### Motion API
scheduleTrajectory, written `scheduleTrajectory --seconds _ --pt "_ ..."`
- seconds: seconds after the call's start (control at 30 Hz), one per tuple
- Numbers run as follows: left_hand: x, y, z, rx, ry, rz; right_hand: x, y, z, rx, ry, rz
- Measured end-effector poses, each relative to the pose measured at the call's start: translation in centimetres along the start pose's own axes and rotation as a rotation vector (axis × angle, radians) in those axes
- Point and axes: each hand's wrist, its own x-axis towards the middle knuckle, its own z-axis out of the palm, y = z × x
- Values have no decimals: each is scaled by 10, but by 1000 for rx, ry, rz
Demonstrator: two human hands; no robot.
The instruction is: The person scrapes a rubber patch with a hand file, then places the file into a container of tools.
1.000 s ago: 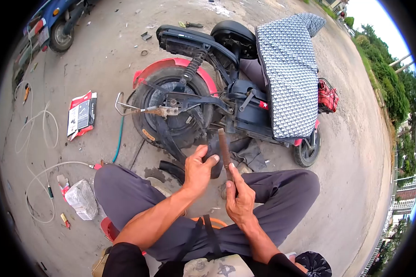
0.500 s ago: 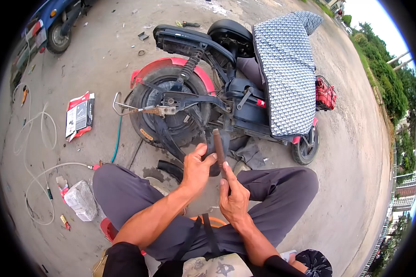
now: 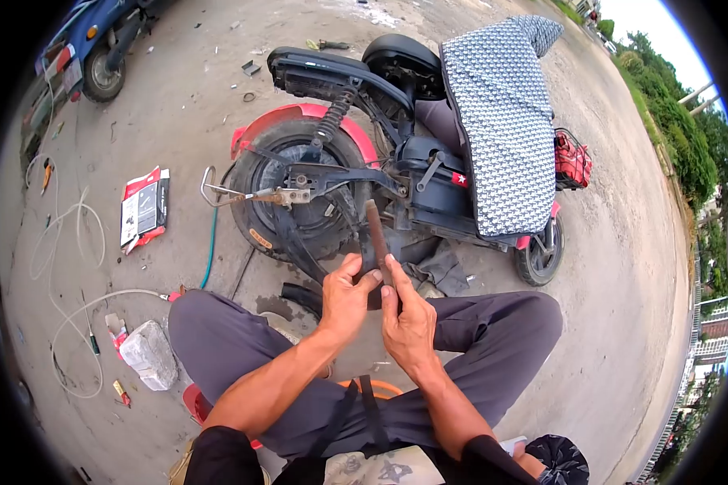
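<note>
My right hand [image 3: 410,319] is wrapped round a rusty, flat file [image 3: 377,229], its index finger stretched along it. The file points up and away from me. Close beside it, my left hand [image 3: 344,301] is closed, thumb pressing on a black inner tube [image 3: 367,253] that comes from the rear wheel. The file lies over or against the tube; exact contact is hidden. The rear wheel [image 3: 299,178] belongs to a red and black electric scooter [image 3: 429,190] lying on its side, its black tire partly off the rim.
A metal bar tool [image 3: 271,196] sticks out from the wheel hub. To the left lie a red, white and black packet [image 3: 145,212], a whitish block [image 3: 149,356] and a clear hose [image 3: 97,303]. A patterned cover [image 3: 501,129] drapes the scooter's front. A blue vehicle [image 3: 97,32] stands far left.
The file has tilted and slid slightly up and left, along with my right hand. My left hand keeps its grip near the tube. The whole view has shifted slightly.
</note>
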Motion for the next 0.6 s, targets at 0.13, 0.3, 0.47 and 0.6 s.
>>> scheduleTrajectory --seconds 0.13,0.3,0.47,0.6 --pt "0 -2 -2 24 25 77 -26 13 -6 -50 -32 -78" --pt "5 -8 -1 140 -6 70 -38 23 3 -15 105 -120" --pt "3 -4 -3 63 5 60 16 6 -3 -12 59 -130" --pt "1 2 1 69 30 87 -36 25 -13 30 44 -118"
